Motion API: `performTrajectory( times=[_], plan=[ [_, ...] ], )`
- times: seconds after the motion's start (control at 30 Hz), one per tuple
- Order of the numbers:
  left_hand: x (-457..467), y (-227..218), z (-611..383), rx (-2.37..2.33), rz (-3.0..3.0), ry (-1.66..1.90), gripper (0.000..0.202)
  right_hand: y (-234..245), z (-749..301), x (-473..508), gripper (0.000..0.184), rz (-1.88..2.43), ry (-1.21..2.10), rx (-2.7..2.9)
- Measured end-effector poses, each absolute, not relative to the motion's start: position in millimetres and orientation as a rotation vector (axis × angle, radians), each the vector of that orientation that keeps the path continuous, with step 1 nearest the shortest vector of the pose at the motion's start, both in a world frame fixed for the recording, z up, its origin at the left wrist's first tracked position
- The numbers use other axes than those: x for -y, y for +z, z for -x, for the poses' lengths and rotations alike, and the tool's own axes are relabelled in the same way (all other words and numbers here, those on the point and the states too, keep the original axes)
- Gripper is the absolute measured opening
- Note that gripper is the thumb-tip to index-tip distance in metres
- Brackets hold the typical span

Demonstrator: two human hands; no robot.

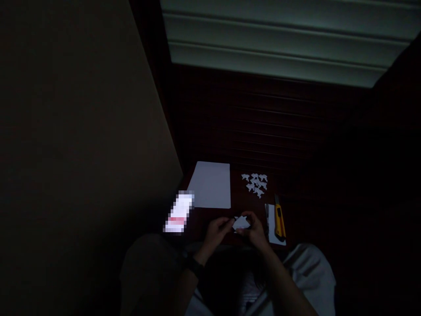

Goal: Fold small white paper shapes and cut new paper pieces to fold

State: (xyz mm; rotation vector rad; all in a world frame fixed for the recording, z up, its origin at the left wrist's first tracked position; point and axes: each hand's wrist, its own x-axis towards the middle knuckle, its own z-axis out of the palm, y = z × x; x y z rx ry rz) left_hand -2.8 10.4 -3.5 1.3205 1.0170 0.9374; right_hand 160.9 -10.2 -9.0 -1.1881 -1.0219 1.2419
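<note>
Lengthwise, the folded paper [241, 223] runs left-right, its ends pinched by left hand [216, 229] and right hand [255, 231].

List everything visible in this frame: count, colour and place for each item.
small paper piece: one, white, held between both hands
paper sheet: one, white, flat on the table, far left
folded paper shapes: cluster, count unclear, white, right of the sheet
utility knife: one, yellow, lying on the paper strip
paper strip: one, white, table's right side
phone: one, screen lit, table's left edge
table: one, dark
window blind: one, pale, top
wristwatch: one, dark, left wrist
left hand: pinches the piece's left side
right hand: pinches its right side
</note>
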Motion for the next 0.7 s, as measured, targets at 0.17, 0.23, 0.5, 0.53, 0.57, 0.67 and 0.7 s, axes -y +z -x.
performTrajectory(
  times=[0.17,0.23,0.5,0.53,0.57,0.67,0.7],
  plan=[
    [-9.3,-13.2,3.3,-1.090,-1.441,0.929,0.029,-12.4,-160.4,10.2,0.047,1.227,1.248,1.054],
    [-9.0,-16.7,3.6,-1.108,-1.443,0.935,0.030,-11.1,-160.2,10.2,0.045,1.236,1.231,1.093],
    [-6.0,-15.9,1.8,-1.167,-1.417,0.980,0.031,-6.1,-162.5,11.6,0.034,1.263,1.345,1.086],
    [-6.0,-16.6,1.8,-1.172,-1.405,0.983,0.031,-6.8,-163.0,11.7,0.034,1.274,1.357,1.095],
    [-6.1,-17.8,1.8,-1.171,-1.396,0.984,0.030,-7.7,-163.5,11.8,0.034,1.284,1.362,1.109],
    [-6.7,-22.5,1.7,-1.153,-1.397,0.984,0.028,-10.1,-163.8,11.6,0.033,1.304,1.324,1.165],
    [-6.8,-23.7,1.4,-1.150,-1.401,0.986,0.027,-10.3,-163.4,11.5,0.033,1.308,1.305,1.183]
  ],
)
